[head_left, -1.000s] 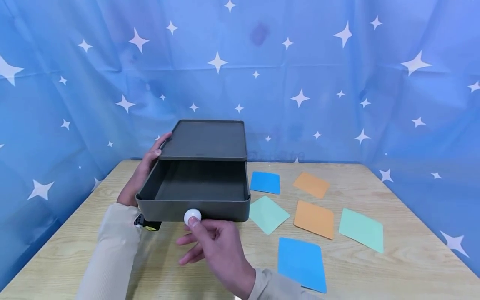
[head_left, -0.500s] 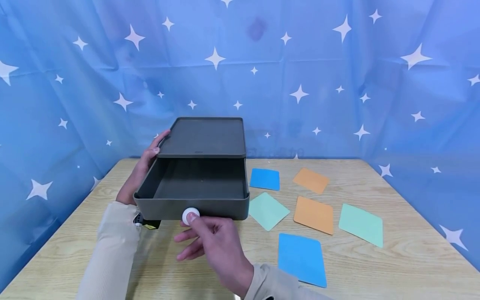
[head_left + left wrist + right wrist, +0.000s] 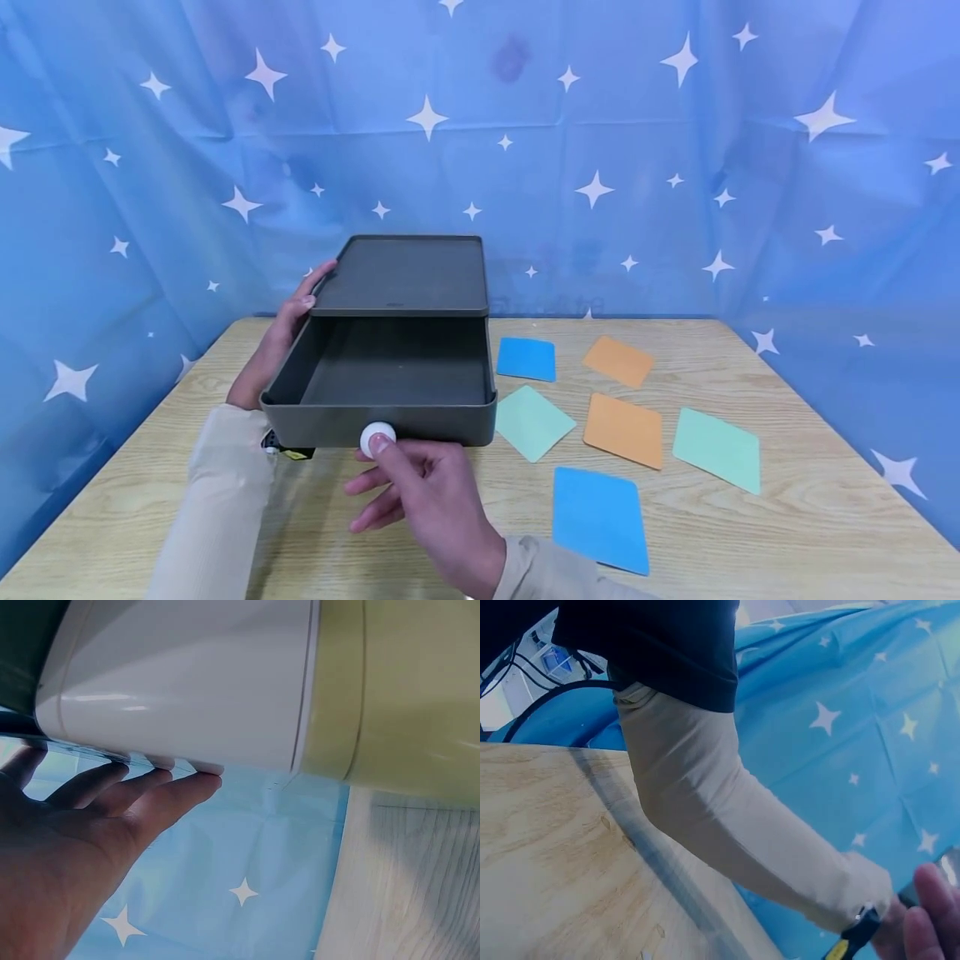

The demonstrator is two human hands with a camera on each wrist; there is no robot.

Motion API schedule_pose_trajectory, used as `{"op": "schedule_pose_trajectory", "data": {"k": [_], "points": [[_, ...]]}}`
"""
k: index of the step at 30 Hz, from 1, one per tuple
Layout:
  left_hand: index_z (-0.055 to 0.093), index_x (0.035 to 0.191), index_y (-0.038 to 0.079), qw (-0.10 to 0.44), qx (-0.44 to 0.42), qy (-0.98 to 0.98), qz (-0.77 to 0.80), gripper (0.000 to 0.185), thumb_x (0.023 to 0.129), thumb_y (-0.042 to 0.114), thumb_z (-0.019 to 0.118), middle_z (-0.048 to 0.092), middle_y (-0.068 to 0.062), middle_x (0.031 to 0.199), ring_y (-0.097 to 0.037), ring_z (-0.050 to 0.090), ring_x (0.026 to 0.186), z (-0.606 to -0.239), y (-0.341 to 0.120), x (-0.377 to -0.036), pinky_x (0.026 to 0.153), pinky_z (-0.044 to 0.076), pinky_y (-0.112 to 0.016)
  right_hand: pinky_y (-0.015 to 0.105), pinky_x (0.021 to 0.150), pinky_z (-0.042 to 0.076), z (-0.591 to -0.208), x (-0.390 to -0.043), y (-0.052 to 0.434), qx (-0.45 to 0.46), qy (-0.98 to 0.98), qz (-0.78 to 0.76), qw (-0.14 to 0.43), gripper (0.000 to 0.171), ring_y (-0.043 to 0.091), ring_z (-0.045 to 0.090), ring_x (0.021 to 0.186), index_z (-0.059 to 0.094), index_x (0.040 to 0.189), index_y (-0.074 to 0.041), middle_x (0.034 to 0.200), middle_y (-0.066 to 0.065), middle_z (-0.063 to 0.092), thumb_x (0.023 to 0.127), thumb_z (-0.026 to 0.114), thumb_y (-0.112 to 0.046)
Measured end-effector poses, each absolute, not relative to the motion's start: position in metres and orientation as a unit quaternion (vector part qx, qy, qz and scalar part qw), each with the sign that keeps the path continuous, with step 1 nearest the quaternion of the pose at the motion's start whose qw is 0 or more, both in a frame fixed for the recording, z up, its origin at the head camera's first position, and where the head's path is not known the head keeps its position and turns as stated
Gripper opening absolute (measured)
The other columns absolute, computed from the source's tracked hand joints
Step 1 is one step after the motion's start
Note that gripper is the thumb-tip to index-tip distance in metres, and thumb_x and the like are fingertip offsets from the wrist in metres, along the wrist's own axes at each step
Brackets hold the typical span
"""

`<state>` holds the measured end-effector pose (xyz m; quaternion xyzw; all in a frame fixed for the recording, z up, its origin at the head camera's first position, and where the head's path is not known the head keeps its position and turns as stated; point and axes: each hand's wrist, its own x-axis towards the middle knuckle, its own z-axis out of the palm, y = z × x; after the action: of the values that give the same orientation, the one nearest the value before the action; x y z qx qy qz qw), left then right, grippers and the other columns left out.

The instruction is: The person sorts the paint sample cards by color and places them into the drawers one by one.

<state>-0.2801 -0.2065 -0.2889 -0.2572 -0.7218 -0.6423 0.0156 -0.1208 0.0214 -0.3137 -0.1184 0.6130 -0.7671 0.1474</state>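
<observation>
A dark grey drawer (image 3: 442, 425) stands pulled out toward me from under the flat grey top of a drawer unit (image 3: 408, 271). Nothing shows inside it. My right hand (image 3: 446, 500) pinches the white round knob (image 3: 369, 433) on its front, thumb on top, the other fingers spread below. Against the unit's left side lies my left hand (image 3: 279, 333), its fingers stretched out. The left wrist view shows those fingertips touching the unit's glossy side, which has a white section (image 3: 195, 690) and a yellow section (image 3: 420, 697). In the right wrist view only a few fingers (image 3: 921, 937) appear.
Right of the unit, blue (image 3: 600, 518), orange (image 3: 624, 429) and green cards (image 3: 717, 450) lie flat on the wooden table (image 3: 810, 533). A blue star-patterned curtain (image 3: 645, 125) hangs behind and at both sides. The left sleeve (image 3: 742, 832) crosses the right wrist view.
The drawer has come slightly further out toward me, with my right hand still pinching its knob. My left hand stays at the unit's side. The whole view has shifted a little.
</observation>
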Motion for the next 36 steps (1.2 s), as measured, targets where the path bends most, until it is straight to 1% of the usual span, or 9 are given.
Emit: {"op": "schedule_pose_trajectory", "data": {"k": [4, 7, 10, 12, 18, 22, 26, 30, 36], "points": [[0.01, 0.163, 0.03, 0.017, -0.259, -0.725, -0.638, 0.058, 0.107, 0.038, 0.02, -0.004, 0.004, 0.17, -0.028, 0.001, 0.152, -0.288, -0.207, -0.281, 0.117, 0.008, -0.066, 0.037, 0.074, 0.061, -0.315, -0.118, 0.023, -0.133, 0.604, -0.77, 0.16, 0.038, 0.019, 0.074, 0.064, 0.071, 0.116, -0.001, 0.1, 0.027, 0.074, 0.099, 0.061, -0.034], [0.01, 0.163, 0.03, 0.015, -0.256, -0.726, -0.638, 0.058, 0.106, 0.038, 0.02, -0.005, 0.004, 0.17, -0.029, 0.0, 0.153, -0.289, -0.207, -0.281, 0.115, 0.012, -0.065, 0.033, 0.074, 0.061, -0.319, -0.116, 0.028, -0.173, 0.633, -0.735, 0.169, 0.034, 0.02, 0.075, 0.067, 0.072, 0.107, 0.002, 0.096, 0.031, 0.073, 0.099, 0.063, -0.03], [0.009, 0.163, 0.032, 0.008, -0.254, -0.724, -0.642, 0.058, 0.106, 0.039, 0.02, -0.006, 0.005, 0.17, -0.03, -0.001, 0.153, -0.291, -0.207, -0.28, 0.116, 0.011, -0.066, 0.024, 0.071, 0.058, -0.326, -0.114, 0.037, -0.232, 0.693, -0.657, 0.184, 0.03, 0.012, 0.072, 0.068, 0.076, 0.097, -0.001, 0.087, 0.024, 0.074, 0.097, 0.065, -0.029], [0.009, 0.162, 0.033, 0.005, -0.254, -0.722, -0.643, 0.057, 0.107, 0.04, 0.019, -0.007, 0.005, 0.17, -0.03, -0.001, 0.154, -0.292, -0.207, -0.28, 0.116, 0.01, -0.068, 0.02, 0.069, 0.056, -0.33, -0.115, 0.046, -0.279, 0.725, -0.597, 0.202, 0.028, -0.001, 0.066, 0.068, 0.077, 0.094, -0.005, 0.084, 0.014, 0.075, 0.096, 0.066, -0.03], [0.009, 0.162, 0.032, 0.008, -0.251, -0.725, -0.642, 0.057, 0.107, 0.039, 0.018, -0.007, 0.005, 0.17, -0.031, -0.002, 0.154, -0.29, -0.206, -0.278, 0.117, 0.008, -0.07, 0.014, 0.074, 0.055, -0.331, -0.131, 0.08, -0.471, 0.747, -0.394, 0.255, 0.02, -0.017, 0.06, 0.082, 0.074, 0.109, -0.007, 0.098, 0.008, 0.077, 0.099, 0.063, -0.02], [0.009, 0.162, 0.034, 0.011, -0.25, -0.724, -0.643, 0.057, 0.107, 0.039, 0.019, -0.005, 0.005, 0.17, -0.03, -0.001, 0.154, -0.287, -0.205, -0.28, 0.117, 0.007, -0.071, 0.008, 0.075, 0.051, -0.326, -0.147, 0.107, -0.548, 0.765, -0.268, 0.209, 0.02, -0.016, 0.062, 0.087, 0.072, 0.112, -0.011, 0.1, -0.001, 0.077, 0.096, 0.067, -0.022], [0.011, 0.162, 0.035, 0.017, -0.253, -0.716, -0.65, 0.057, 0.106, 0.04, 0.02, -0.002, 0.005, 0.169, -0.028, 0.002, 0.153, -0.283, -0.204, -0.283, 0.118, 0.006, -0.069, 0.01, 0.075, 0.051, -0.319, -0.168, 0.136, -0.517, 0.807, -0.228, 0.171, 0.024, -0.008, 0.066, 0.09, 0.073, 0.111, -0.014, 0.099, -0.005, 0.076, 0.09, 0.076, -0.025], [0.012, 0.162, 0.034, 0.015, -0.251, -0.714, -0.653, 0.057, 0.106, 0.038, 0.02, -0.002, 0.006, 0.169, -0.026, 0.003, 0.153, -0.283, -0.205, -0.283, 0.118, 0.007, -0.066, 0.02, 0.077, 0.056, -0.318, -0.191, 0.162, -0.431, 0.857, -0.229, 0.166, 0.026, 0.002, 0.069, 0.091, 0.073, 0.112, -0.014, 0.1, -0.005, 0.075, 0.087, 0.078, -0.019], [0.012, 0.162, 0.033, 0.013, -0.244, -0.721, -0.648, 0.057, 0.106, 0.038, 0.021, -0.002, 0.008, 0.169, -0.026, 0.001, 0.154, -0.285, -0.206, -0.281, 0.118, 0.007, -0.066, 0.041, 0.09, 0.057, -0.322, -0.237, 0.185, -0.361, 0.921, -0.125, 0.074, 0.048, 0.026, 0.066, 0.113, 0.07, 0.121, -0.011, 0.123, 0.004, 0.071, 0.076, 0.085, -0.009]]}}
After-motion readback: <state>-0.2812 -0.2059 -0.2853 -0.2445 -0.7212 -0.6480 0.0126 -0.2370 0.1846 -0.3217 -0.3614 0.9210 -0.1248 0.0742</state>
